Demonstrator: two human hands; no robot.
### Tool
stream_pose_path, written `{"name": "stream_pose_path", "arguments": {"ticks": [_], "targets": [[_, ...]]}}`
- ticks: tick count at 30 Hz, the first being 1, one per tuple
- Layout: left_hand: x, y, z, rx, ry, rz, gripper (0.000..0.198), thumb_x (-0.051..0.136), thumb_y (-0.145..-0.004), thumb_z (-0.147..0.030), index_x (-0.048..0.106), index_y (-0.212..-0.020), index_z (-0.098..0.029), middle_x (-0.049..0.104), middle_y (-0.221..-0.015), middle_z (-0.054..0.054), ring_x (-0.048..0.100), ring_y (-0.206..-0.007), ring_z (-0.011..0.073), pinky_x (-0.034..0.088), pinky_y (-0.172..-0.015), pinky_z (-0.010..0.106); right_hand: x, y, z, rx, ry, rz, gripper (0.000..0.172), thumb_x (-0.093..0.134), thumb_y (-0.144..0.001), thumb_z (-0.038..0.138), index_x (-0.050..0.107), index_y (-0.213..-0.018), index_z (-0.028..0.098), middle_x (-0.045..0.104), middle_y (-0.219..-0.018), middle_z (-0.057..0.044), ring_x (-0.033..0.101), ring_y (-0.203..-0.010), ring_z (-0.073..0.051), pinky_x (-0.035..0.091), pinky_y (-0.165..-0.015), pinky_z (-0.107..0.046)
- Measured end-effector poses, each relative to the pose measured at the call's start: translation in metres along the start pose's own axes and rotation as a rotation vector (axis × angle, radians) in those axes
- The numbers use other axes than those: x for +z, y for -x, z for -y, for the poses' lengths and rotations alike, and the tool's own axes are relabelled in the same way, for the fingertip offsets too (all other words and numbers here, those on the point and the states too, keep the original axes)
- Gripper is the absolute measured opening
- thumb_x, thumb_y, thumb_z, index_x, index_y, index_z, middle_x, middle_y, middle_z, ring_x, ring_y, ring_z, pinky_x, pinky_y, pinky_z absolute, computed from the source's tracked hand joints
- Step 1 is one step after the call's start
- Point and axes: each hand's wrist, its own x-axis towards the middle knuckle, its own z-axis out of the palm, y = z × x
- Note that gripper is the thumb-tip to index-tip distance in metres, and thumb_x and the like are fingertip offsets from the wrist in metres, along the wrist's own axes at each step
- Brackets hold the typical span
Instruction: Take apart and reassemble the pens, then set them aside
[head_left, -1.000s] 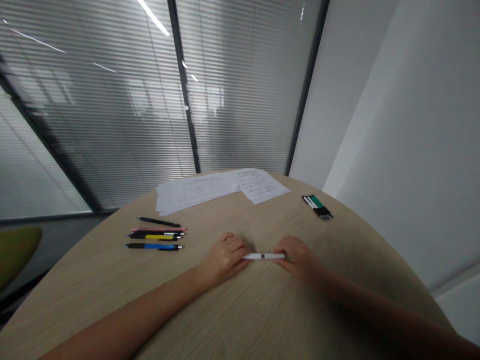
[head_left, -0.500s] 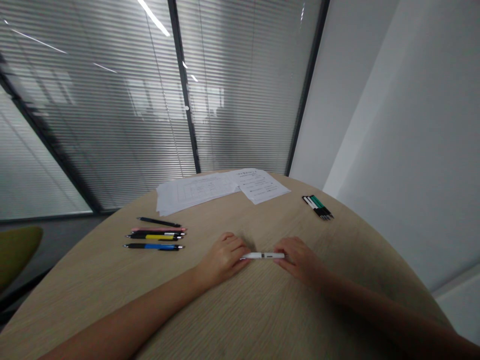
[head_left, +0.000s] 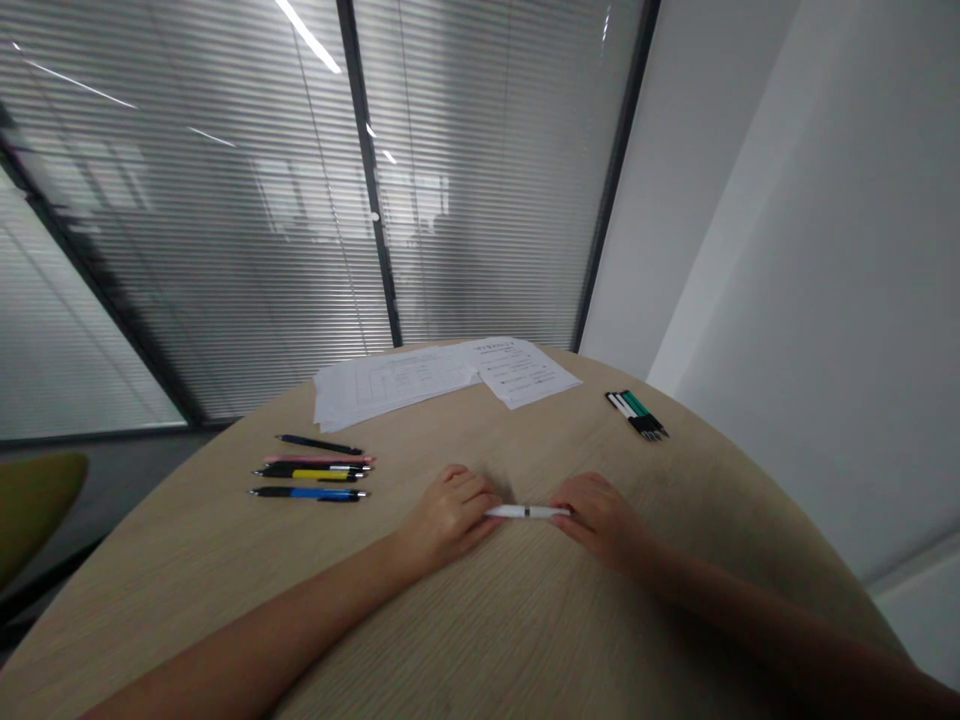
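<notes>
Your left hand (head_left: 456,508) is closed palm-down, its thumb and fingers drawn together on the left end of the white pen (head_left: 527,512). Your right hand (head_left: 600,515) pinches the opposite end between thumb and curled fingers. The white pen lies crosswise in front of you, bridging the gap between the two hands; a narrow dark band marks its middle. Both of its ends are covered by your fingers, so their detail cannot be told. Both hands are at the tabletop (head_left: 450,630), which has a pale wood grain and a curved edge.

To the left of your left hand, pens lie roughly parallel. The blue pen (head_left: 309,493) is nearest to you, set slightly apart. Beyond it, the yellow pen (head_left: 319,475), a black pen with a light section and the pink pen (head_left: 364,459) are grouped closely. A slim black pen (head_left: 319,443) lies farthest back, at a slight angle.

Beyond your right hand, a row of white and green pens (head_left: 636,413) with black grips lies side by side, near the right edge.

At the far edge, printed sheets (head_left: 397,380) overlap. Behind them stands a glazed partition (head_left: 480,230) with horizontal blinds; a white wall (head_left: 825,300) is at right.
</notes>
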Motion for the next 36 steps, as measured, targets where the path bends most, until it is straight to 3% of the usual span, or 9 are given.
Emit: {"name": "stream_pose_path", "arguments": {"ticks": [6, 11, 14, 20, 24, 27, 33, 36], "targets": [[-0.0009, -0.0005, -0.0003, -0.006, 0.017, 0.018, 0.014, 0.044, -0.083, -0.023, 0.056, -0.084, -0.016, 0.059, -0.074, 0.003, 0.052, -0.069, 0.0135, 0.036, -0.069, 0.029, -0.0031, 0.0010, 0.0022, -0.067, 0.012, -0.039, 0.022, 0.052, -0.076, 0.024, 0.053, -0.098, 0.017, 0.062, -0.083, -0.005, 0.054, -0.078, -0.017, 0.038, -0.073, -0.031], [-0.0021, -0.0012, -0.0011, -0.006, 0.015, 0.011, 0.014, 0.044, -0.083, -0.022, 0.056, -0.083, -0.015, 0.059, -0.074, 0.003, 0.052, -0.068, 0.0129, 0.036, -0.069, 0.029, -0.0010, 0.0006, 0.0030, -0.012, 0.041, -0.058, 0.005, 0.051, -0.076, 0.019, 0.054, -0.079, 0.016, 0.059, -0.072, -0.004, 0.052, -0.071, -0.016, 0.039, -0.067, -0.029], [-0.0025, -0.0018, -0.0015, -0.008, 0.017, 0.004, 0.013, 0.045, -0.082, -0.022, 0.056, -0.082, -0.015, 0.060, -0.073, 0.003, 0.052, -0.067, 0.0128, 0.035, -0.069, 0.028, -0.0029, 0.0000, 0.0027, -0.030, 0.055, -0.039, 0.011, 0.046, -0.080, 0.020, 0.054, -0.073, 0.017, 0.058, -0.068, -0.004, 0.051, -0.067, -0.016, 0.038, -0.065, -0.029], [-0.0022, -0.0024, -0.0011, 0.004, 0.033, -0.007, 0.013, 0.045, -0.082, -0.022, 0.056, -0.082, -0.015, 0.060, -0.074, 0.003, 0.052, -0.068, 0.0126, 0.035, -0.068, 0.028, -0.0046, 0.0002, 0.0043, -0.025, 0.031, -0.016, 0.016, 0.052, -0.077, 0.026, 0.054, -0.090, 0.018, 0.060, -0.078, -0.004, 0.053, -0.075, -0.016, 0.038, -0.071, -0.030], [-0.0033, -0.0029, -0.0016, 0.004, 0.025, -0.006, 0.015, 0.043, -0.083, -0.022, 0.056, -0.081, -0.015, 0.060, -0.073, 0.003, 0.052, -0.067, 0.0125, 0.035, -0.068, 0.028, -0.0006, 0.0006, 0.0030, -0.007, 0.068, -0.031, 0.007, 0.051, -0.078, 0.024, 0.054, -0.078, 0.017, 0.059, -0.072, -0.003, 0.052, -0.070, -0.016, 0.038, -0.068, -0.029], [-0.0042, -0.0037, -0.0022, 0.009, 0.013, -0.013, 0.016, 0.043, -0.083, -0.023, 0.056, -0.081, -0.015, 0.060, -0.073, 0.003, 0.052, -0.067, 0.0132, 0.036, -0.067, 0.029, -0.0002, 0.0003, 0.0016, -0.027, 0.096, -0.013, 0.014, 0.045, -0.081, 0.022, 0.054, -0.073, 0.017, 0.058, -0.068, -0.003, 0.051, -0.067, -0.016, 0.038, -0.066, -0.029], [-0.0033, -0.0030, -0.0011, 0.013, 0.021, 0.002, 0.016, 0.043, -0.083, -0.023, 0.056, -0.083, -0.015, 0.060, -0.074, 0.003, 0.052, -0.069, 0.0135, 0.035, -0.069, 0.029, -0.0027, 0.0004, 0.0036, -0.044, 0.076, 0.024, 0.020, 0.053, -0.077, 0.027, 0.053, -0.094, 0.018, 0.061, -0.082, -0.005, 0.053, -0.078, -0.017, 0.037, -0.072, -0.030], [-0.0030, -0.0020, -0.0008, 0.018, 0.028, 0.004, 0.015, 0.044, -0.083, -0.023, 0.056, -0.085, -0.016, 0.061, -0.075, 0.003, 0.052, -0.069, 0.0134, 0.035, -0.070, 0.030, -0.0030, 0.0003, 0.0061, -0.019, 0.097, 0.010, 0.011, 0.055, -0.075, 0.021, 0.054, -0.084, 0.017, 0.060, -0.075, -0.004, 0.052, -0.072, -0.016, 0.037, -0.068, -0.028]]}}
